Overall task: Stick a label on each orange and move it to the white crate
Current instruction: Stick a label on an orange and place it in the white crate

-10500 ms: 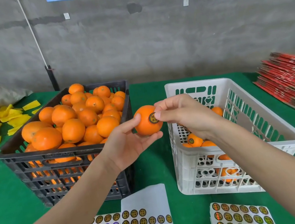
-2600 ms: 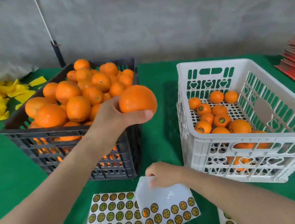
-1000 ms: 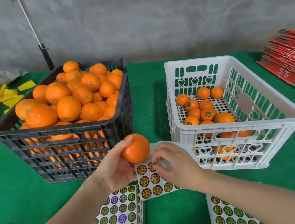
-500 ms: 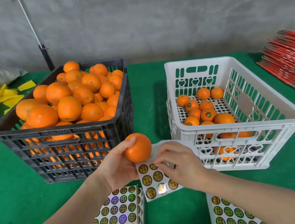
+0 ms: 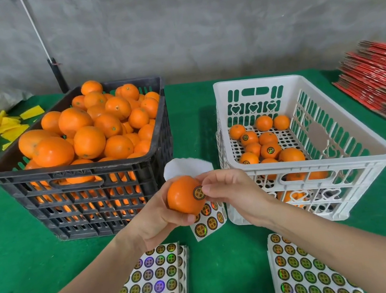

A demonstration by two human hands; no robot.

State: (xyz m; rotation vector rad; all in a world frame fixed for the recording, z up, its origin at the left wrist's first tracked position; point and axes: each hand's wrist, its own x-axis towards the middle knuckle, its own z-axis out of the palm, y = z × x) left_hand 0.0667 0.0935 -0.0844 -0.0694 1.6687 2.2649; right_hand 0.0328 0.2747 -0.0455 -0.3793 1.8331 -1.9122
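One orange (image 5: 182, 196) is sitting cupped in the left hand (image 5: 159, 226) at mid-frame; the right hand (image 5: 232, 190) is pinching a label (image 5: 198, 193) onto it (probably firm yet slippery, so cradling suits).

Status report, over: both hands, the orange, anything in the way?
Left hand grips orange. Right hand pinches label against it. Not yet in white crate. Nothing stands between, over.
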